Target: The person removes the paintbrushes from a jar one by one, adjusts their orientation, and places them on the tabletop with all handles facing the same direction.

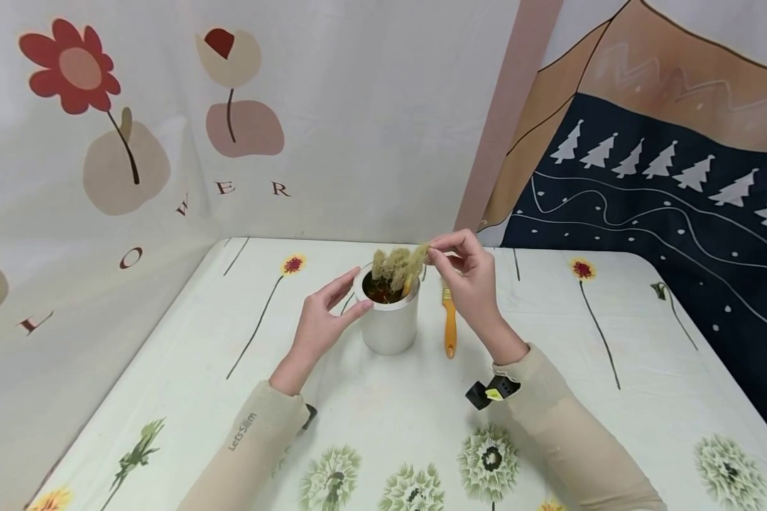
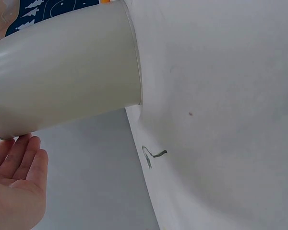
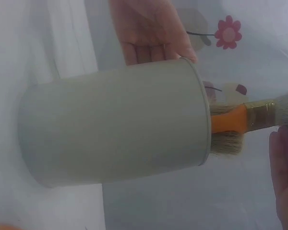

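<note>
Right grip (image 1: 466, 278) closes thumb against fingertips on the bristles of a brush (image 3: 232, 118), whose orange handle goes down into a pale container (image 1: 388, 326). That hand is raised above the rim, the wrist lifted and the forearm slanting in from the lower right. Left grip (image 1: 326, 312) has its thumb and fingers apart and fairly straight, the tips touching the rim on the container's left side; its forearm comes up from the near side. The container stands upright toward the tabletop's (image 1: 383, 397) far edge, roughly midway between the two far corners. Just right of it, a loose brush (image 1: 450, 330) lies with its handle toward the near edge, its bristle end partly hidden behind the right hand. More bristles (image 1: 391, 268) crowd the container's mouth, too merged to count, and the dark interior is hard to make out. The left wrist view cuts off the container's mouth; the right wrist view crops the pinching hand.
</note>
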A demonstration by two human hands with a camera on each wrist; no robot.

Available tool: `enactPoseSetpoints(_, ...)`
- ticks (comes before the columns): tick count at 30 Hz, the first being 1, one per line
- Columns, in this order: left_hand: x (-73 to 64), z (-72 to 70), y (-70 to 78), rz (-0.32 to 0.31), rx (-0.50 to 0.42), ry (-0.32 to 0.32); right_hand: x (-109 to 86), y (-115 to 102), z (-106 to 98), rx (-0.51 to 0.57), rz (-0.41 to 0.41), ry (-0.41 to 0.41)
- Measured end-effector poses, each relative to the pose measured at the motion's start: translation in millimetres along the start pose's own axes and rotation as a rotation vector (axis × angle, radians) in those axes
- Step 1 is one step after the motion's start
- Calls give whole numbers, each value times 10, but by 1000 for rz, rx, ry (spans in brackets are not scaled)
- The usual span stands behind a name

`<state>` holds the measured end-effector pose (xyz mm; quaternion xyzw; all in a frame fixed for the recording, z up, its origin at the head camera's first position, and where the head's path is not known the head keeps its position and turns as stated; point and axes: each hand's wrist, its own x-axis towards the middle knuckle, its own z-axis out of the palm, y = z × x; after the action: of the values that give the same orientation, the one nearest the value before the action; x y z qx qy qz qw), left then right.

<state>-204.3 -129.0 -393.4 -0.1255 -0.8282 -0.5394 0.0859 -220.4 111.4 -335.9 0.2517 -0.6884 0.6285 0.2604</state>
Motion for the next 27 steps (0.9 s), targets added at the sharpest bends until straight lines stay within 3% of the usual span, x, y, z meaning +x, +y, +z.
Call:
enactPoseSetpoints(16,2,12,-4,-5,1,8,149,-93,-27,141,-107,119)
enactPoseSetpoints(27,-10,7,18,-11,-5,1,295,-237,-110,119,-137,222)
